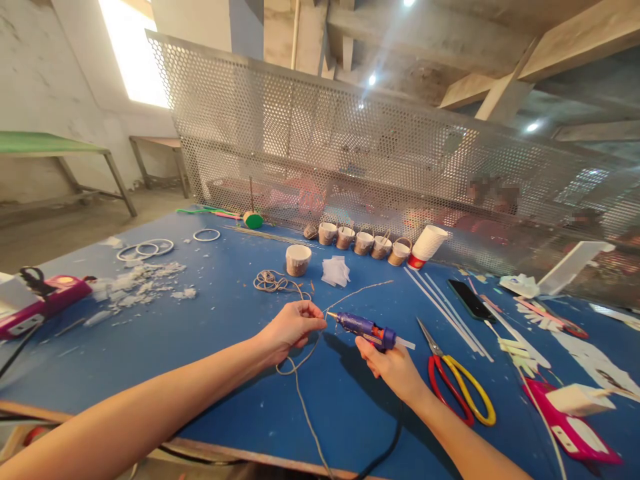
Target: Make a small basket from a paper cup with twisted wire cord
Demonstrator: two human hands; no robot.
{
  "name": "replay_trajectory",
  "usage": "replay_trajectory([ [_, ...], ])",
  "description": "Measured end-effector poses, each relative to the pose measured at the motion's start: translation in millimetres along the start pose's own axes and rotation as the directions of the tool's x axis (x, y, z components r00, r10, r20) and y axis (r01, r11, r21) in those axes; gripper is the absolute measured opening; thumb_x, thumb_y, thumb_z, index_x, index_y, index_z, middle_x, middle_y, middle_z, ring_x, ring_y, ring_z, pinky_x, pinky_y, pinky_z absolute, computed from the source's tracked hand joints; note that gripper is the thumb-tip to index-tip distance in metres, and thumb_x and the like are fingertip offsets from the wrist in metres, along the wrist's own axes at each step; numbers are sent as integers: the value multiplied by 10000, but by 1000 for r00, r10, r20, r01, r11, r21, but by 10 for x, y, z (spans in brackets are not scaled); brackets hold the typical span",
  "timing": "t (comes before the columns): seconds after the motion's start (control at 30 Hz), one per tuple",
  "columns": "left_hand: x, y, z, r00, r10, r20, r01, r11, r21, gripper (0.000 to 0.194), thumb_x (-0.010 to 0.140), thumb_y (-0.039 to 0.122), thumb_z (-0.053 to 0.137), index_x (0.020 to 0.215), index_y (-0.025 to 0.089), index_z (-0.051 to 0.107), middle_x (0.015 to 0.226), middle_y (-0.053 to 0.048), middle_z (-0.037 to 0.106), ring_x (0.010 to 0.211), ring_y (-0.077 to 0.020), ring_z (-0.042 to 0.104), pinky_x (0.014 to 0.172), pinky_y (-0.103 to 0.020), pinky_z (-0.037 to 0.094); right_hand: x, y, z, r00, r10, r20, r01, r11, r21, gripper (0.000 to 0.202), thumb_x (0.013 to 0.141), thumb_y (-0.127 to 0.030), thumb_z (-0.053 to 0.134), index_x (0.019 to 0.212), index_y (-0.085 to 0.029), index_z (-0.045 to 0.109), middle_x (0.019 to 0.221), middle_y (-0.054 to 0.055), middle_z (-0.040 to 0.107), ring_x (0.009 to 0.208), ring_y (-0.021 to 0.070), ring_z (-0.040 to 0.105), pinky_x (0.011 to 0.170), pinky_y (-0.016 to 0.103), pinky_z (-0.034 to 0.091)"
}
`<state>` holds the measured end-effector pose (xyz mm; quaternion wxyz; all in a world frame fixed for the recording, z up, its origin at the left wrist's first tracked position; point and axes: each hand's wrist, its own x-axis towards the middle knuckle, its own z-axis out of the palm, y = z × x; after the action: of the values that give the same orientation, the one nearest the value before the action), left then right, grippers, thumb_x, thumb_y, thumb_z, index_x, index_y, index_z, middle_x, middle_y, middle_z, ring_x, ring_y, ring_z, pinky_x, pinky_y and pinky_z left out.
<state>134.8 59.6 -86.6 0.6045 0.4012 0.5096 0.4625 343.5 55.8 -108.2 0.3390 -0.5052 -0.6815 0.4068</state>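
Note:
My left hand [295, 328] pinches a thin grey-brown cord [304, 393] over the middle of the blue table. A blue glue gun [365, 327] is gripped in my right hand [390, 365], its nozzle pointing left at the cord beside my left fingertips. A clear glue stick pokes out of the gun's rear. Behind my left hand lies a loose coil of cord [275, 281]. Just beyond it stands a small cup [299, 260] with cord around its lower part, and to its right is a pile of white squares [335, 271].
Several cord-wrapped cups [364, 243] and stacked paper cups [429, 243] line the mesh screen. Scissors [453, 380], glue sticks [443, 310], a phone [470, 300] and a pink power strip [570, 420] lie right. White scraps [140, 287], rings [207, 235] and another power strip [47, 307] lie left.

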Motion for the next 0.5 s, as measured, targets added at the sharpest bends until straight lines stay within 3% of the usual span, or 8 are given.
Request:
replay_trajectory([
  [0.23, 3, -1, -1, 1000, 1, 5, -1, 1000, 20, 259, 556, 236, 755, 655, 173, 524, 428, 113, 431, 302, -7, 249, 298, -155, 163, -11, -14, -2, 1000, 11, -20, -11, 1000, 7, 409, 796, -538, 531, 585, -188, 527, 471, -31, 430, 413, 103, 407, 423, 237, 355],
  [0.5, -13, 7, 2, 1000, 2, 0, -2, 1000, 23, 245, 565, 225, 742, 650, 175, 519, 403, 125, 398, 293, -6, 239, 297, -154, 162, -24, -35, -11, 999, -12, 39, 13, 999, -30, 404, 795, -522, 533, 549, -209, 466, 455, -43, 351, 424, 107, 358, 402, 236, 326],
])
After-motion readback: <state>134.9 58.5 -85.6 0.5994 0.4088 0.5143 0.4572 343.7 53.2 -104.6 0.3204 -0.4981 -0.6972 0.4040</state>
